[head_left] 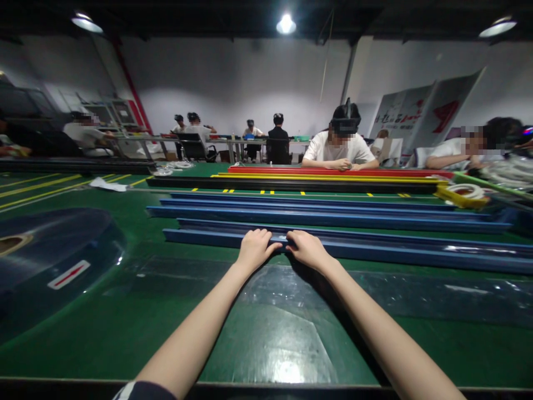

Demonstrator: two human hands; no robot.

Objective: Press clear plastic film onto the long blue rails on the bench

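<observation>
A long blue channel strip [395, 250] lies crosswise on the green table [175, 344] in front of me. My left hand [256, 250] is closed over it, its fingers curled across the far side and its thumb along the near face. Close to its right, my right hand [308, 249] grips the same strip in a like way, the thumbs almost meeting. Small details between the hands are hidden. Clear plastic film [408, 294] lies flat on the table just on my side of the strip. Beyond it rest other blue strips [325, 214], parallel to mine.
At the left lies a roll of clear film [54, 239] with a red-arrow label [69, 275]. Farther off are black [291, 184], yellow [333, 178] and red strips [375, 172], and a yellow tray [460, 197] with white coils. A co-worker [341, 139] sits across the table.
</observation>
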